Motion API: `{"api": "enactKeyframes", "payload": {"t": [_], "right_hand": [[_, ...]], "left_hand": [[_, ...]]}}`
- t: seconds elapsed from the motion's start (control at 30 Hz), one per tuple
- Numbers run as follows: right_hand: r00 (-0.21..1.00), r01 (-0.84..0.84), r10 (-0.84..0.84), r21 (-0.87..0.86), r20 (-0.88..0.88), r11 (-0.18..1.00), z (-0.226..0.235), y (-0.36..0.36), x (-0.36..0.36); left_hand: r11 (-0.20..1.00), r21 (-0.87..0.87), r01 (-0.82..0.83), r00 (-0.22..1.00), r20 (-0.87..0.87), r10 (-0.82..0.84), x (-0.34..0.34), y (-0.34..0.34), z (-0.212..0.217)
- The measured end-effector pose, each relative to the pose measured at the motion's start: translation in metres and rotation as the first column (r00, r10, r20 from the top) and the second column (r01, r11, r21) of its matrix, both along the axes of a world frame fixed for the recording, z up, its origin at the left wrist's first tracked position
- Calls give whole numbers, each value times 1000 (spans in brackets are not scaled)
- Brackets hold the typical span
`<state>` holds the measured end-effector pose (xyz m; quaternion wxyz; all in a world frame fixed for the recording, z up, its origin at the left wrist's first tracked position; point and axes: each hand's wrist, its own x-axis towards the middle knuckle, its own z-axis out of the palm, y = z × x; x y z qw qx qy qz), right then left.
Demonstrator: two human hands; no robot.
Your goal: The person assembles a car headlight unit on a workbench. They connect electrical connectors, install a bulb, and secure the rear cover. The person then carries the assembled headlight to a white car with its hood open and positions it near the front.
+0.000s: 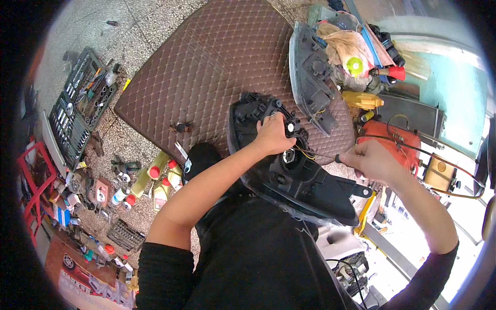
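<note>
A: How are the hands placed?
B: The left hand (273,136) is on the back of the black lamp housing (328,187), fingers half bent; whether it grips or only steadies I can't tell, since the palm hides what is under it. The right hand (370,159) is closed around the handle of a thin-shafted tool (323,155)

A: Is the tool's tip visible?
B: Not clearly. The shaft points left toward the wires (306,151) near the left thumb and gets lost there, and the fingers cover most of the handle

A: And where is the housing?
B: Near side, in front of the person's torso, overlapping the brown quilted mat (206,67); what holds it up is hidden

A: Farther out?
B: A second lamp housing (313,70) lies at the mat's right, rags (343,46) beyond it. On the mat's left is a small dark piece (181,127), too indistinct to name. Farther left, an open tool case (77,111) sits on the speckled floor (170,13); the near right dissolves into glare
</note>
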<state>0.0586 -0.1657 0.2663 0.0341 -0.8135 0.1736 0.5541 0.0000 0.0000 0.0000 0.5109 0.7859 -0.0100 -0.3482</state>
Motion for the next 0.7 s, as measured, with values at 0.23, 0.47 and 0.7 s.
{"api": "enactKeyframes", "payload": {"t": [0.23, 0.47, 0.7], "right_hand": [[306, -951, 886, 67, 347, 302, 6, 5, -28], [720, -650, 544, 145, 431, 746, 4, 2, -22], [903, 429, -429, 6, 28, 903, -6, 6, 2]], "left_hand": [[999, 33, -9, 999, 33, 8, 1, 4, -2], [999, 49, -17, 998, 58, 14, -2, -2, -2], [998, 63, -8, 999, 54, 5, -3, -5, -3]]}}
